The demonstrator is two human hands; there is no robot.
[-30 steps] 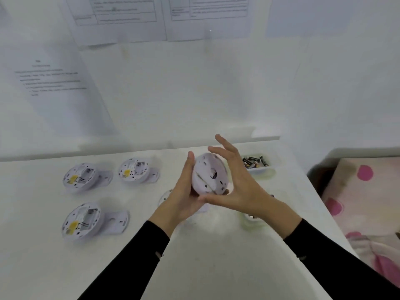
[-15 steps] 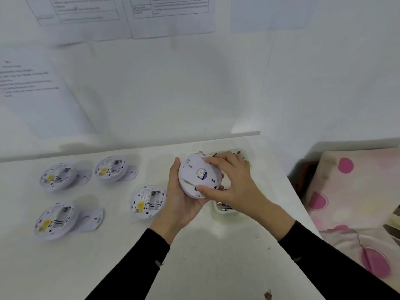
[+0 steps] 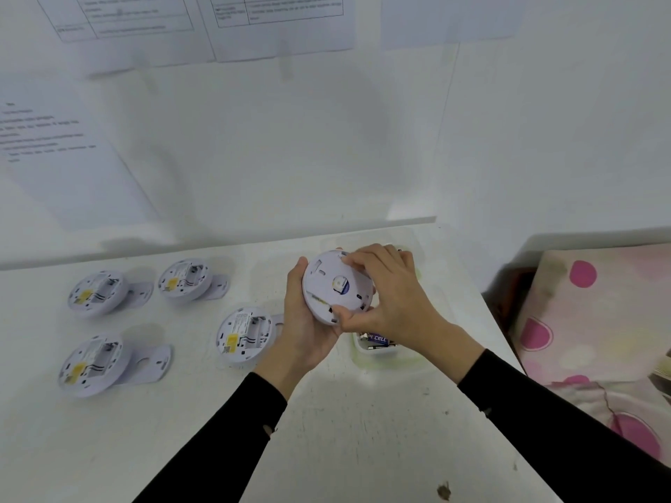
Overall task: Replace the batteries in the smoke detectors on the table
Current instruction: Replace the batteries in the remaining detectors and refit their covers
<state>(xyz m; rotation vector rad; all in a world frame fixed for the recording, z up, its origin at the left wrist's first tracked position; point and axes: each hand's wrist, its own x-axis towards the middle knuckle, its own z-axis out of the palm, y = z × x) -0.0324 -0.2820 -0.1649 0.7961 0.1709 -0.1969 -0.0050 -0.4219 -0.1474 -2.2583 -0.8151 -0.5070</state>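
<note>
Round, smooth white plastic smoke detector (image 3: 336, 287) held above the white table (image 3: 345, 430). Left hand (image 3: 308, 328) cups it from below-left; right hand (image 3: 388, 299) pinches its rim, fingertips top, thumb bottom. Four opened detectors (image 3: 245, 334) lie left, batteries (image 3: 377, 338) just beneath the right hand.

Wall sheets (image 3: 279, 23) cut by top edge, print unreadable, battery tub (image 3: 377, 357) half hidden under right hand (image 3: 395, 303)

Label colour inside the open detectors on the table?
Yellow label, clearest on the near-left detector in the head view.
</note>
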